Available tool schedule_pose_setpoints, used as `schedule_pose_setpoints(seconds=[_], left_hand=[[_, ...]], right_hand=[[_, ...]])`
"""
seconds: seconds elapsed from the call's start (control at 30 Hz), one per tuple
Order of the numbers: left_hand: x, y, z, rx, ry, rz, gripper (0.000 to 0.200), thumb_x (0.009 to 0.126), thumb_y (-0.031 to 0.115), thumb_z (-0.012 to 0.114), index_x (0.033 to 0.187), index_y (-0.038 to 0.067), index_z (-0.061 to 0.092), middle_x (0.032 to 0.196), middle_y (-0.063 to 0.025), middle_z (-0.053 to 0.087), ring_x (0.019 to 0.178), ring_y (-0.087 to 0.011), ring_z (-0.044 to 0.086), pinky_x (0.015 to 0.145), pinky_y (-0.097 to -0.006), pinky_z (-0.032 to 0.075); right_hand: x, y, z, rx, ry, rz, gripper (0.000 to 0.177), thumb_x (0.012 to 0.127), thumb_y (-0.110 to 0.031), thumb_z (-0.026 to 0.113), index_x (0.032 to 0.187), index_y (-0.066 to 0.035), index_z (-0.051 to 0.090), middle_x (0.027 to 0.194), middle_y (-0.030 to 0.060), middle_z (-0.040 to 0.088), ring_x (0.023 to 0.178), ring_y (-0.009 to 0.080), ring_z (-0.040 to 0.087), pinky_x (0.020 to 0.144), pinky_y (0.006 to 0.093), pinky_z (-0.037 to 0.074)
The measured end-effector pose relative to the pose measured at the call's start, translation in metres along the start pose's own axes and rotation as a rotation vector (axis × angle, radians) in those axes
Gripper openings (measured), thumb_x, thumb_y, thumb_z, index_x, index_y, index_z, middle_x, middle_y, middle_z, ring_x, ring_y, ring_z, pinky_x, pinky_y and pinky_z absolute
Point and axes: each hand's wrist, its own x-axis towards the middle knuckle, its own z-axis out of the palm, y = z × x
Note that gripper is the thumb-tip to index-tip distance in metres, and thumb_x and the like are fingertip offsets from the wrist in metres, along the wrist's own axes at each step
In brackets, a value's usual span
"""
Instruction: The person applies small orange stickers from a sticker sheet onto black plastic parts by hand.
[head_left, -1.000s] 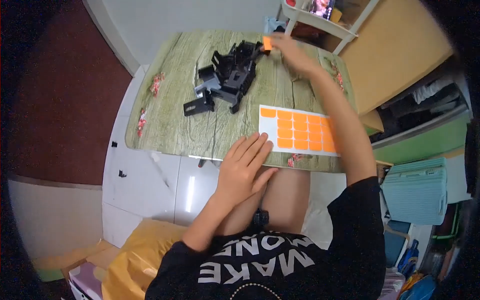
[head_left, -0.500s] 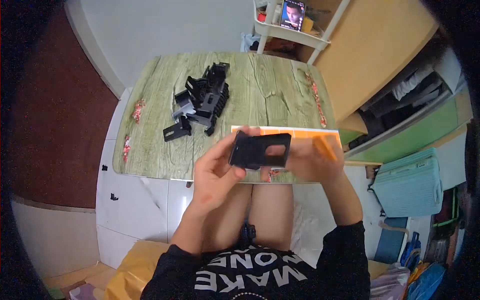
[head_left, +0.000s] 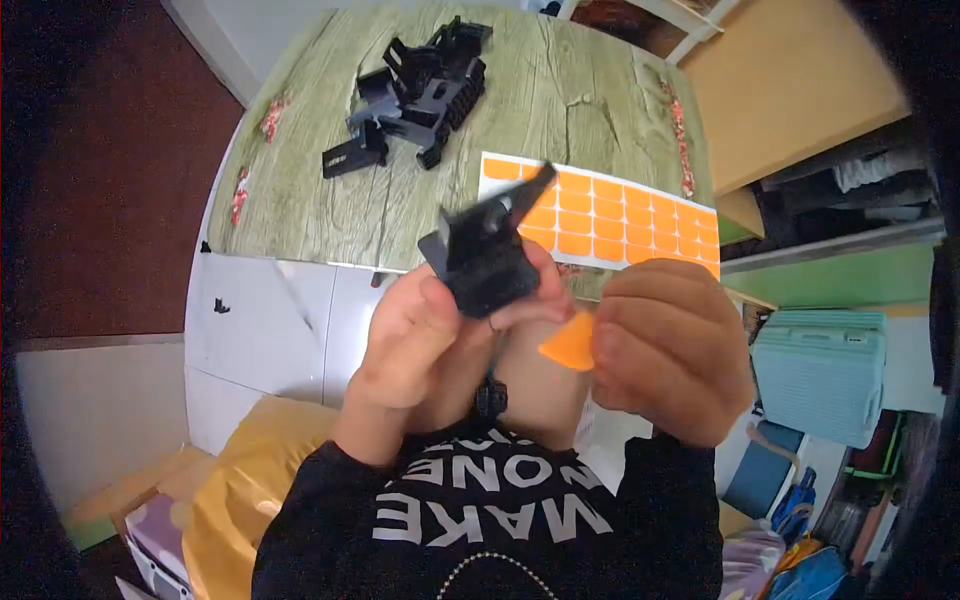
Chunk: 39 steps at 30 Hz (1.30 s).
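Note:
A black plastic bracket-like part [head_left: 490, 260] is held in my left hand [head_left: 410, 335], tilted up above my lap, with a thin arm of it pointing up and right. My right hand [head_left: 680, 345] pinches an orange sticker [head_left: 570, 343] by its edge, just below and right of the black part and apart from it. On the table under my hands lies a white sheet with rows of orange stickers [head_left: 620, 220]. My left fingers wrap round the underside of the black part, so some of its base is hidden.
A heap of black plastic parts [head_left: 420, 95] sits on the wood-patterned table [head_left: 290, 190] at the far left. One small black piece [head_left: 221, 306] lies on the tiled floor. A light green suitcase [head_left: 820, 375] stands at the right, near a yellow bag [head_left: 240, 480] on the left.
My view has tilted downward. The black part has been turned from lying broadside to standing edge-on, and my right hand with the orange sticker has come lower, closer to my body.

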Motion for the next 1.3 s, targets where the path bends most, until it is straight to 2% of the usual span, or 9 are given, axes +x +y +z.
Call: schedule_pose_setpoints(seconds=[0.13, 0.17, 0.3, 0.47, 0.63, 0.83, 1.0, 1.17, 1.3], left_hand=[[-0.007, -0.003, -0.002, -0.079, -0.131, 0.029, 0.041, 0.089, 0.029, 0.046, 0.110, -0.006, 0.048, 0.106, -0.0170, 0.054, 0.098, -0.0231, 0.051, 0.085, -0.0298, 0.039], [-0.009, -0.003, -0.004, -0.084, -0.126, 0.030, 0.041, 0.089, 0.029, 0.046, 0.110, -0.006, 0.048, 0.106, -0.0170, 0.054, 0.098, -0.0231, 0.051, 0.085, -0.0298, 0.039], [-0.015, 0.003, -0.017, 0.281, -0.172, -0.081, 0.041, 0.087, 0.027, 0.048, 0.111, -0.006, 0.049, 0.104, -0.0142, 0.054, 0.091, -0.0188, 0.050, 0.078, -0.0237, 0.038], [-0.011, 0.003, -0.015, 0.375, -0.240, -0.035, 0.043, 0.087, 0.028, 0.048, 0.113, -0.006, 0.049, 0.102, -0.0111, 0.054, 0.081, -0.0155, 0.048, 0.071, -0.0193, 0.034], [-0.013, 0.013, -0.018, 0.478, -0.318, -0.105, 0.045, 0.087, 0.030, 0.048, 0.114, -0.006, 0.048, 0.101, -0.0101, 0.055, 0.080, -0.0157, 0.049, 0.070, -0.0194, 0.035], [-0.012, 0.009, -0.017, 0.411, -0.320, -0.134, 0.046, 0.087, 0.031, 0.048, 0.115, -0.007, 0.047, 0.101, -0.0105, 0.055, 0.082, -0.0157, 0.050, 0.071, -0.0201, 0.037], [-0.012, 0.007, -0.020, 0.374, -0.358, -0.151, 0.046, 0.087, 0.029, 0.050, 0.115, -0.007, 0.046, 0.101, -0.0106, 0.055, 0.083, -0.0151, 0.051, 0.072, -0.0211, 0.039], [-0.013, 0.013, -0.015, 0.289, -0.328, -0.178, 0.046, 0.086, 0.029, 0.051, 0.115, -0.007, 0.045, 0.101, -0.0107, 0.055, 0.082, -0.0144, 0.050, 0.071, -0.0211, 0.038], [-0.013, 0.014, -0.017, 0.395, -0.331, -0.198, 0.046, 0.086, 0.028, 0.053, 0.115, -0.007, 0.045, 0.100, -0.0096, 0.055, 0.080, -0.0138, 0.050, 0.068, -0.0194, 0.039]], right_hand=[[0.002, -0.006, 0.013, -0.565, 0.019, -0.278, 0.016, 0.068, -0.006, 0.063, 0.083, -0.004, 0.059, 0.083, 0.0097, 0.058, 0.074, 0.0206, 0.056, 0.062, 0.0326, 0.050], [0.001, -0.007, 0.015, -0.562, 0.013, -0.276, 0.016, 0.068, -0.006, 0.063, 0.083, -0.004, 0.059, 0.083, 0.0097, 0.058, 0.074, 0.0206, 0.056, 0.062, 0.0326, 0.050], [-0.005, -0.005, 0.023, -0.644, 0.068, -0.323, 0.013, 0.066, -0.003, 0.063, 0.077, -0.007, 0.060, 0.083, 0.0059, 0.058, 0.075, 0.0196, 0.057, 0.063, 0.0328, 0.049], [-0.004, -0.001, 0.019, -0.616, 0.033, -0.446, 0.013, 0.064, -0.001, 0.063, 0.075, -0.007, 0.061, 0.083, 0.0056, 0.058, 0.076, 0.0202, 0.057, 0.062, 0.0334, 0.049], [-0.004, -0.008, 0.016, -0.599, -0.018, -0.405, 0.015, 0.062, -0.001, 0.064, 0.075, -0.008, 0.061, 0.082, 0.0065, 0.060, 0.075, 0.0208, 0.057, 0.062, 0.0336, 0.049], [-0.005, -0.009, 0.018, -0.581, -0.002, -0.411, 0.020, 0.060, 0.000, 0.065, 0.077, -0.008, 0.062, 0.083, 0.0078, 0.061, 0.074, 0.0217, 0.058, 0.062, 0.0342, 0.049], [-0.003, -0.016, 0.022, -0.387, 0.060, -0.184, 0.024, 0.058, 0.001, 0.064, 0.080, -0.008, 0.063, 0.085, 0.0104, 0.061, 0.073, 0.0236, 0.059, 0.062, 0.0356, 0.050], [-0.003, -0.015, 0.017, -0.399, 0.005, -0.262, 0.026, 0.057, 0.001, 0.063, 0.082, -0.007, 0.063, 0.087, 0.0135, 0.061, 0.073, 0.0267, 0.059, 0.063, 0.0368, 0.050], [-0.003, -0.012, 0.014, -0.409, -0.039, -0.326, 0.028, 0.057, 0.001, 0.063, 0.083, -0.007, 0.062, 0.089, 0.0160, 0.061, 0.073, 0.0293, 0.060, 0.064, 0.0378, 0.051]])
